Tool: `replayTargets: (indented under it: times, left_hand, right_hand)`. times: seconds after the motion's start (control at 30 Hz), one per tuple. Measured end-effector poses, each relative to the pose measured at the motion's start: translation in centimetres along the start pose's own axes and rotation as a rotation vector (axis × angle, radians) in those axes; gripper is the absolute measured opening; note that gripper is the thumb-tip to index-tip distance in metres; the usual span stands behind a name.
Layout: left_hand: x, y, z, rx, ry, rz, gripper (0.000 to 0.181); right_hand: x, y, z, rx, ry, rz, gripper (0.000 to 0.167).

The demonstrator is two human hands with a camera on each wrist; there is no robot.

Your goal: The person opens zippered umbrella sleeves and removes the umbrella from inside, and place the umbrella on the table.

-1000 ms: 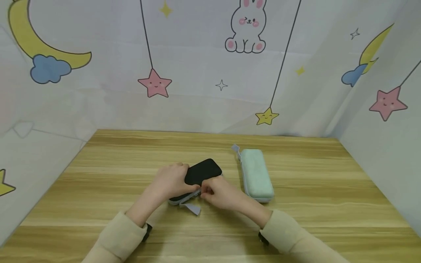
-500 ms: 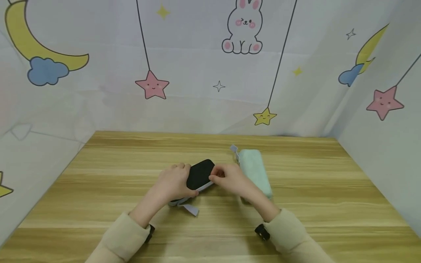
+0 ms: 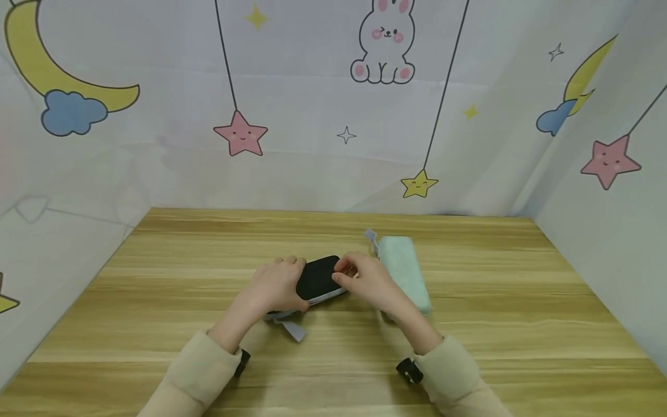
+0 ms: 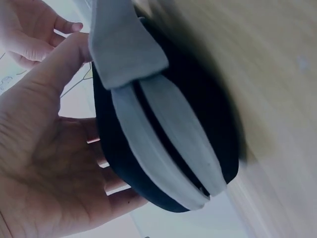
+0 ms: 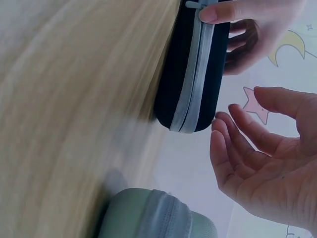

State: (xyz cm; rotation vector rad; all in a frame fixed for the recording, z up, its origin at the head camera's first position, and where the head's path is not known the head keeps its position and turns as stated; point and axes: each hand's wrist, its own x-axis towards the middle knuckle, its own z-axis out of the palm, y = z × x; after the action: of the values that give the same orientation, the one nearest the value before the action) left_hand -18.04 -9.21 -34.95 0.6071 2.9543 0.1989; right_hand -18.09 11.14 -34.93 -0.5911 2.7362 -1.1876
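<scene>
In the head view a black zip case [image 3: 318, 278] with a grey zip band lies at an angle on the table. My left hand [image 3: 278, 284] grips its near-left part, fingers over the far side and thumb on the near edge. A grey fabric tab [image 4: 124, 49] hangs from that end. My right hand [image 3: 367, 281] hovers at the case's right end, fingers loosely bent, thumb apart, holding nothing. In the right wrist view its fingertips [image 5: 218, 121] are close by the case's corner; contact is hard to tell. The left thumb presses beside a zip slider [image 5: 194, 5].
A mint green zip case [image 3: 405, 272] lies just right of my right hand, its grey tab [image 3: 371, 234] pointing to the back. The wooden table [image 3: 469, 359] is bounded at the back and sides by a printed cloth [image 3: 292, 174].
My right hand has moved from beside the left thumb along the black case's near edge to its right end, and its fingers have loosened. The case has turned slightly under my left hand.
</scene>
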Motion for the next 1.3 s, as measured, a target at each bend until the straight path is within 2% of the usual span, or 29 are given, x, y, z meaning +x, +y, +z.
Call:
replayTargets:
  times: [0.3,0.67,0.83,0.97,1.13,1.3]
  left_hand:
    - [0.7,-0.5,-0.5,-0.054,-0.063,0.037,0.076]
    - [1.2,-0.8,-0.9,-0.069,-0.137,0.066,0.081]
    - [1.2,-0.9,-1.0,-0.079,-0.145,0.078,0.081]
    - [1.2,-1.1,-0.8,-0.081,-0.137,0.109,0.079]
    - [1.4,-1.1,-0.5,-0.081,-0.111,0.155,0.075]
    - [1.6,-0.8,-0.2,-0.058,-0.092,0.175,0.072]
  right_hand:
    - [-0.3,0.3,-0.1,0.023,0.028,0.055,0.020]
    - [-0.3,0.4,0.3,0.017,0.046,0.048,0.028]
    - [-0.2,0.5,0.6,0.020,0.038,0.070,0.037]
    - [-0.2,0.5,0.7,0.016,0.000,0.111,0.044]
    - [-0.2,0.8,0.9,0.000,-0.047,0.149,0.045]
    - [-0.2,0.9,1.0,-0.004,-0.085,0.181,0.044]
